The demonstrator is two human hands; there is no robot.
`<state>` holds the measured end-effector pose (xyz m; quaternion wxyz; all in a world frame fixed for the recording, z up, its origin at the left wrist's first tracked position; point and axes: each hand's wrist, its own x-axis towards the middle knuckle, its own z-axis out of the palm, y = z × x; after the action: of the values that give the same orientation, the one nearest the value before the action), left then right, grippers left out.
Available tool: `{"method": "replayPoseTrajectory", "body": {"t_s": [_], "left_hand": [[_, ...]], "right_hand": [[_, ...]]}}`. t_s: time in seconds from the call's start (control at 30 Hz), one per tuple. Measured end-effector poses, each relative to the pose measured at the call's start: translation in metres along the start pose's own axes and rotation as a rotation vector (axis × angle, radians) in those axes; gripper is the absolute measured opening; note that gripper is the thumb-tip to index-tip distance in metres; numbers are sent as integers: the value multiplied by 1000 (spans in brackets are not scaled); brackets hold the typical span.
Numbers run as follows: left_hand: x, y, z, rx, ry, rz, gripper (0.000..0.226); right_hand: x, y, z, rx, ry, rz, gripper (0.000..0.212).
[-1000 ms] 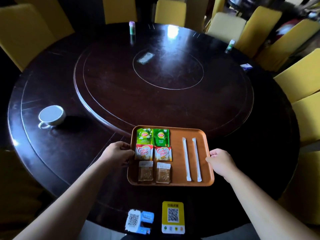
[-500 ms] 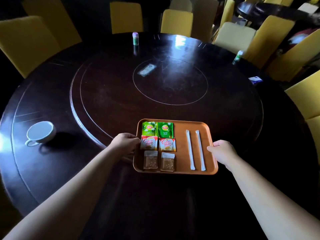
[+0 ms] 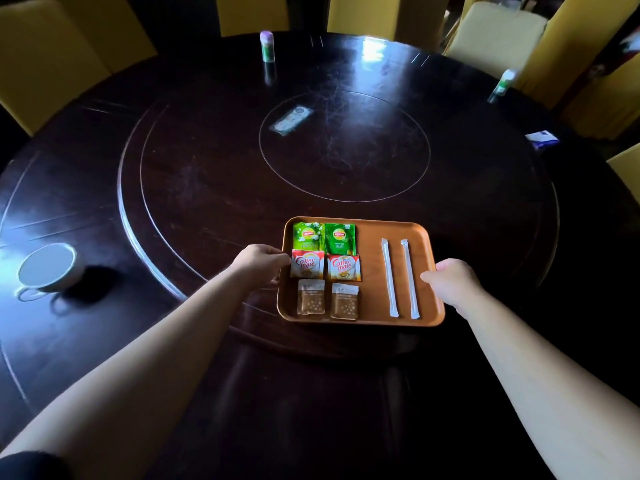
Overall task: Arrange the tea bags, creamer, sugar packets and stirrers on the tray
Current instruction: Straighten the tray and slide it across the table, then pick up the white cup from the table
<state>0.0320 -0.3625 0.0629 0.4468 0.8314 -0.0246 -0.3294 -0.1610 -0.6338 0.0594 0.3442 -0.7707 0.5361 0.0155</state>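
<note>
Both hands gripping tray (image 3: pixel 369 233) edges

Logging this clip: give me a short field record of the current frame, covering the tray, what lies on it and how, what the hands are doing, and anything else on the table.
tray: orange tray, on the dark round table
far row: two green tea bags, side by side
middle row: two creamer packets
near row: two sugar packets
right side: two wrapped stirrers, roughly parallel
left hand: grips the tray's left edge
right hand: grips the tray's right edge
elsewhere: white cup far left; small bottle at far edge
</note>
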Motion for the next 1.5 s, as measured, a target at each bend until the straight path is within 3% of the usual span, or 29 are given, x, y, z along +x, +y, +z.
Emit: {"method": "replayPoseTrajectory", "body": {"t_s": [0.37,0.5,0.7,1.03,1.4,1.5], "left_hand": [[6,-8,0,-32,-67,-4,16],[-4,-10,-8,-63,-129,-4,7],[-24,-36,-38,221,-91,131,17],[-81,-127,-125,685,-82,283,13],[-86,-217,-260,600,282,73,21],[-76,-225,-294,523,391,12,38]], "right_hand": [[-2,-1,6,-68,4,-1,13],[-10,-3,7,-97,18,-8,15],[-50,-20,12,-193,0,-64,42],[-162,-74,102,-322,-207,-375,12],[-231,-139,205,-581,-310,-731,26],[-233,-158,222,-634,-298,-790,32]]}}
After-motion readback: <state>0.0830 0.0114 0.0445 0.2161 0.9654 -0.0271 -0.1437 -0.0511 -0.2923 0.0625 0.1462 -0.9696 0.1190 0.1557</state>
